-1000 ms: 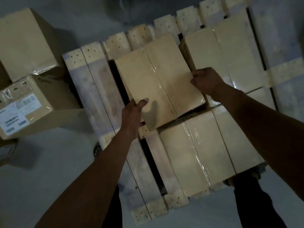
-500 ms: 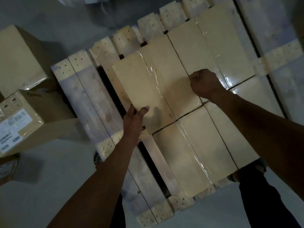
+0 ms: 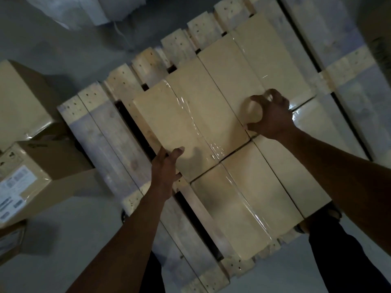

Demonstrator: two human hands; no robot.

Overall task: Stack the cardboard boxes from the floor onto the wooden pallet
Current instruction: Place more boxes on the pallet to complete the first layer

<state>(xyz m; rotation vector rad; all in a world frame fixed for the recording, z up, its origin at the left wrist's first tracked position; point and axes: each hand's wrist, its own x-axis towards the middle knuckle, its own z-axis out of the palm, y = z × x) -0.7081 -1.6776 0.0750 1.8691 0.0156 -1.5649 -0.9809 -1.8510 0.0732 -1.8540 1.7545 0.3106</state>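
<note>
The wooden pallet (image 3: 101,132) lies on the grey floor. A taped cardboard box (image 3: 190,127) sits flat on it, flush against three other boxes: one behind (image 3: 264,66) and two nearer me (image 3: 243,208) (image 3: 296,182). My left hand (image 3: 167,168) rests against the box's near left corner, fingers straight along its side and thumb on top. Just over the box's right edge, my right hand (image 3: 270,115) hovers with fingers loosely arched and nothing in it.
Two more cardboard boxes stand on the floor at the left, a plain one (image 3: 19,106) and a labelled one (image 3: 42,172). A white plastic sack (image 3: 84,9) lies at the top. Bare pallet boards (image 3: 349,60) show at the right. My legs stand at the pallet's near edge.
The box came down from a tilt and now lies flat, flush with its neighbours. My right hand has let go of its right edge and lifted. My left hand stays at the near corner.
</note>
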